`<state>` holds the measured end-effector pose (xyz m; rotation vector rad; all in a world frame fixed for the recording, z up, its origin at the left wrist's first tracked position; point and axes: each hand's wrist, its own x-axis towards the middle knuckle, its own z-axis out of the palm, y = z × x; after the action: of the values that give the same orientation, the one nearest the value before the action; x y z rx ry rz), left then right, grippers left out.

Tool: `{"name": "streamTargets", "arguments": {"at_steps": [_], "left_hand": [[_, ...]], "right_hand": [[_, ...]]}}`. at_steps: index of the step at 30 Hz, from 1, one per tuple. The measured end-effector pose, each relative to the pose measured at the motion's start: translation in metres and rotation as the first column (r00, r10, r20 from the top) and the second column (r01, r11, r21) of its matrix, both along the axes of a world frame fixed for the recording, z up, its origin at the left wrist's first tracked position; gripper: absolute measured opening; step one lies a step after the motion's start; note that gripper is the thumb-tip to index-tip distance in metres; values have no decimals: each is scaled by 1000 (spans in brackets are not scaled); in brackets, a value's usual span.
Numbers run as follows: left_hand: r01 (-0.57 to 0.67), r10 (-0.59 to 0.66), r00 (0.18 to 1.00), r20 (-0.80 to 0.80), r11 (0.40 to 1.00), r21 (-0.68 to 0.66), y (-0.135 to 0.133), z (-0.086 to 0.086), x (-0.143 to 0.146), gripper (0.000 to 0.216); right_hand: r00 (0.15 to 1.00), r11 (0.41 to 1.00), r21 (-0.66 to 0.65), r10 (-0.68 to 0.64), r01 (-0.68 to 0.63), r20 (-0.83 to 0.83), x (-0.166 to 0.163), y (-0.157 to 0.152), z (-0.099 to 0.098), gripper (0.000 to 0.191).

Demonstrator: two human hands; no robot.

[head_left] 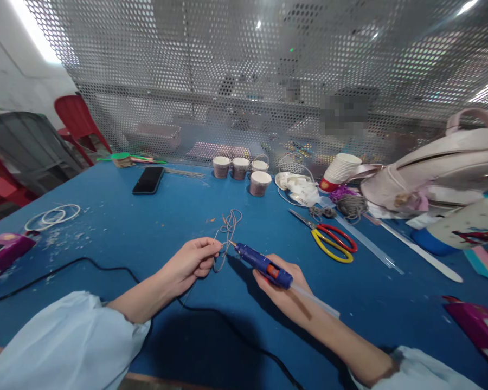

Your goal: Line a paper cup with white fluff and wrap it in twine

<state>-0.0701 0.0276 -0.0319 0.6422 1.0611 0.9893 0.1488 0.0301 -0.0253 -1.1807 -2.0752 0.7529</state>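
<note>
My right hand is wrapped round a dark blue hot glue gun, with a clear glue stick poking out of its back end. The gun's nozzle points left, close to the fingertips of my left hand. Thumb and forefinger of that hand pinch a thin grey cord, whose loose loops lie on the blue table just beyond. Whether the nozzle touches the cord I cannot tell. Scissors with red and yellow handles lie to the right of the gun.
Several small wrapped cups stand at the back, near stacked paper cups and grey yarn. A phone lies at back left. A black cable crosses the front. A pale bag sits at right.
</note>
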Motion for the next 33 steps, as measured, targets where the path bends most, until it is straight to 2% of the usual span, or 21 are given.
{"name": "streamTargets", "arguments": {"at_steps": [7,14,17,20,27,33], "left_hand": [[-16,16,1000,6,1000,-1,1,1,1,24],[-7,7,1000,-11,1000,-1,-1,-1,0,25],[-5,5,1000,-19,1000,-4,0,0,1,25],[-5,5,1000,-26,1000,-6,0,1,1,25],[-5,6,1000,-20,1000,3,1,-1,2,26],[-2,2,1000,-20,1000,6,0,-2,2,26]], "right_hand": [[999,977,-209,-34,30,-14,-3,3,-3,17],[998,948,-317,-30,14,-47,-1,4,1,23],[996,902,-431,-53,16,-74,1,6,-2,30],[979,844,-535,-83,-29,-184,1,7,-5,32],[920,791,-600,-135,-123,-367,-4,5,-3,31],[870,701,-666,-133,-255,-474,-5,8,-3,32]]}}
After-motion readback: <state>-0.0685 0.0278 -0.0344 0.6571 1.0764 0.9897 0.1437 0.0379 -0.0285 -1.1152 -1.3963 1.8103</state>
